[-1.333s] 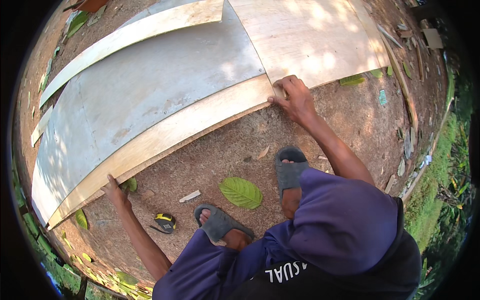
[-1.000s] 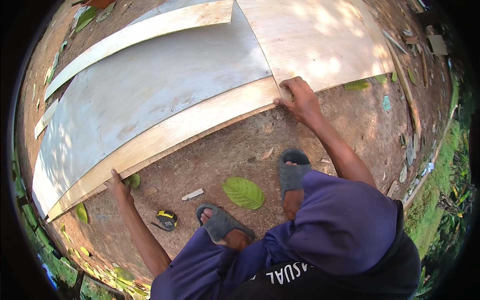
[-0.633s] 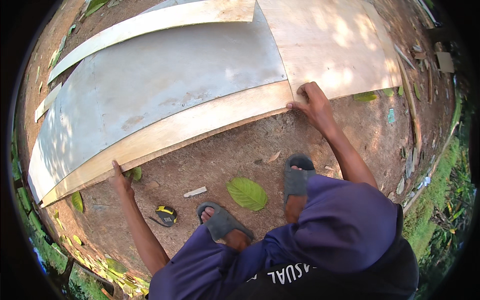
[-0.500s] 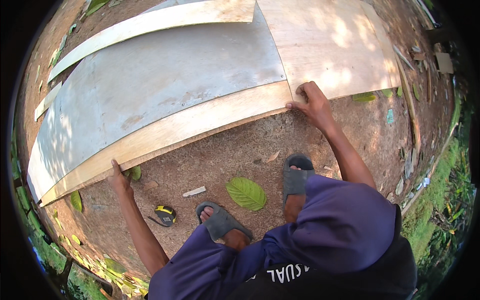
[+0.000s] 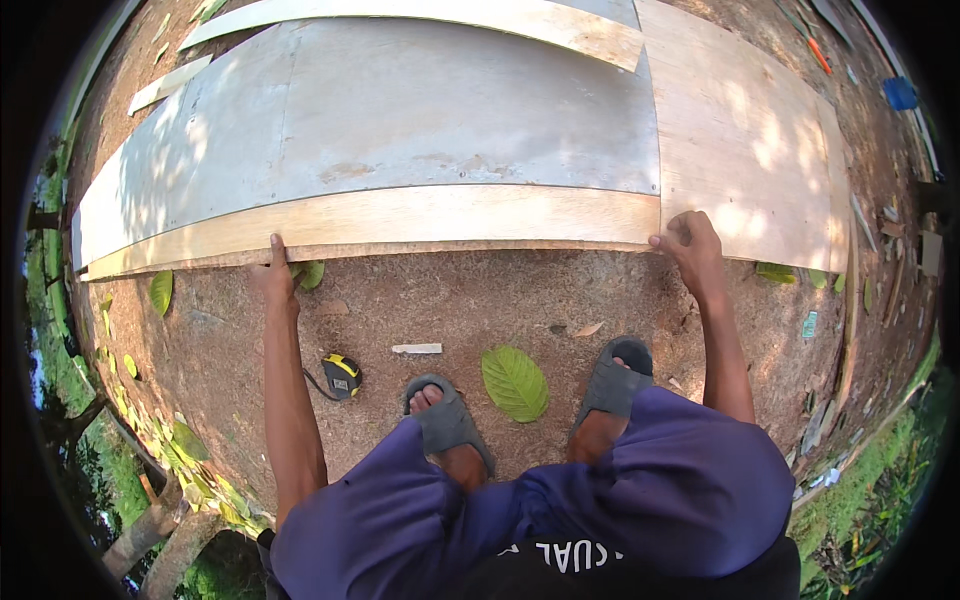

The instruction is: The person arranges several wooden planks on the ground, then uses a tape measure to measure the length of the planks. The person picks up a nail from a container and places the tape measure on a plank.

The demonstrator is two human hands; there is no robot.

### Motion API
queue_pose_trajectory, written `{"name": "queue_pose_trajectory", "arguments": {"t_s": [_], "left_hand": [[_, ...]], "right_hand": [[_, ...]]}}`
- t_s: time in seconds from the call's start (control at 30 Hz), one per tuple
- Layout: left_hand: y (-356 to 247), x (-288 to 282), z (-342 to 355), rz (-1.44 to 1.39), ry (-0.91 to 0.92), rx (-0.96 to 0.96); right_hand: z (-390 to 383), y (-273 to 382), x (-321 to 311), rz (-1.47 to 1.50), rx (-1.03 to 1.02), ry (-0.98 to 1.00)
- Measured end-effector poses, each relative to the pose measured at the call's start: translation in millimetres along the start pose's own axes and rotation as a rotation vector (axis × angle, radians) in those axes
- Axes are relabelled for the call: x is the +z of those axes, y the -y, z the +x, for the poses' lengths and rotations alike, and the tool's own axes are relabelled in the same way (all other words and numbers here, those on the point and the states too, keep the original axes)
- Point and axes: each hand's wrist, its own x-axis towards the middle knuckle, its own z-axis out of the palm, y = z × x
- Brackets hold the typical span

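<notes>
A long pale plywood strip (image 5: pixel 450 212) lies along the near edge of a grey-white panel (image 5: pixel 460 110), its right end against a larger plywood sheet (image 5: pixel 750 150). My left hand (image 5: pixel 277 268) grips the strip's near edge, thumb on top, other fingers mostly hidden below. My right hand (image 5: pixel 688 243) holds the strip's right end, fingers curled over the seam and thumb at the near corner. Another narrow strip (image 5: pixel 420 12) lies across the panel's far part. A yellow-and-black tape measure (image 5: pixel 340 376) rests on the ground below, right of my left forearm.
My sandalled feet (image 5: pixel 445 435) stand on brown ground with green leaves (image 5: pixel 515 385) and a small white offcut (image 5: pixel 417 348). Long wood pieces (image 5: pixel 850 330) lie at the right. An orange-handled tool (image 5: pixel 818 55) and a blue container (image 5: pixel 900 93) are at the upper right; tree trunks (image 5: pixel 150 540) are lower left.
The view has turned, so the panels now run more level across the picture and more of the upper right shows. Both hands keep their holds on the strip.
</notes>
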Motion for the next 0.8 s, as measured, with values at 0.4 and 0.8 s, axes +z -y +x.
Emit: {"name": "queue_pose_trajectory", "arguments": {"t_s": [0.4,0.8], "left_hand": [[12,34,-66,0.698,-0.088,0.445],[6,45,-81,0.846,0.104,0.374]], "right_hand": [[-4,-12,15,-0.019,-0.018,-0.038],[1,-24,19,-0.06,-0.128,-0.086]]}}
